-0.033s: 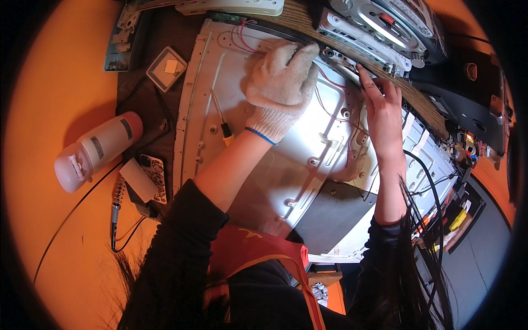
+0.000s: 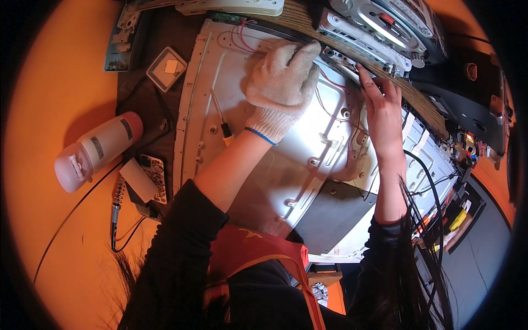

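Observation:
A large pale metal panel (image 2: pixel 258 181) lies in front of me, lit brightly in the middle. My left hand (image 2: pixel 283 77), in a white knit glove with a blue cuff edge, is closed at the panel's far edge. Its fingertips are hidden, so what they grip cannot be made out. Farther right along that edge, my bare right hand (image 2: pixel 382 107) has its index finger at the end of a slim silver metal piece (image 2: pixel 345 69), which it appears to grip; the thumb is hidden. Red wires (image 2: pixel 331 82) run between the hands. A screwdriver (image 2: pixel 225 129) rests on the panel left of my gloved wrist.
Behind the panel stands silver and black equipment (image 2: pixel 379 33). At left are a bottle (image 2: pixel 99 148), a small square tray (image 2: pixel 166 69), a phone (image 2: pixel 154 176) and a soldering iron (image 2: pixel 115 217). A black cable (image 2: pixel 432 181) hangs beside my right forearm.
My gloved left hand has shifted very slightly at the far edge. Everything else looks the same.

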Available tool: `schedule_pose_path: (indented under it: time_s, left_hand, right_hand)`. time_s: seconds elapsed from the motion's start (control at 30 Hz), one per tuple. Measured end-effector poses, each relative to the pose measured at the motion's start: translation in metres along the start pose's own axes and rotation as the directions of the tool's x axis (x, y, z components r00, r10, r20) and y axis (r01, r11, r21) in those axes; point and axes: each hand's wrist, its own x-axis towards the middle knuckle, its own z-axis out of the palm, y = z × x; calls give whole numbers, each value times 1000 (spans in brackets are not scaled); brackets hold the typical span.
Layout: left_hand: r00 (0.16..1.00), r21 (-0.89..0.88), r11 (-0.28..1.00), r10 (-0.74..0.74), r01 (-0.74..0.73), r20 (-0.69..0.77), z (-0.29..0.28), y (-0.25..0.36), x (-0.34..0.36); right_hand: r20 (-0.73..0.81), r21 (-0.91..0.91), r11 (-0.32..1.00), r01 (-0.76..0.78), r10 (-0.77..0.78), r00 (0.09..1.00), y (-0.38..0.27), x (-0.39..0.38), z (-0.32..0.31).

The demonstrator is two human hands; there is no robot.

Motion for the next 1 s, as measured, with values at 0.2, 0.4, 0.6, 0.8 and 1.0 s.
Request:
schedule_pose_path:
  time_s: [0.2, 0.4, 0.6, 0.8, 1.0]
  left_hand:
    - [1000, -44, 999, 20, -19, 22, -2, 0, 2]
    - [1000, -77, 997, 14, -12, 24, -4, -1, 2]
    - [999, -114, 993, 42, -42, -3, -2, -3, 4]
    - [997, -57, 998, 9, -5, 74, -7, 0, 2]
    - [997, -64, 997, 48, -45, 56, -6, -2, 2]
  right_hand:
    - [-6, -17, 1000, 16, -16, 1000, 2, 1, 2]
    - [-43, 9, 1000, 20, -19, 999, 3, -2, 7]
    - [-50, 13, 1000, 17, -16, 999, 5, -3, 10]
    - [-54, 48, 999, 8, -5, 999, 5, -4, 11]
    - [-53, 57, 998, 8, -5, 999, 4, -4, 11]
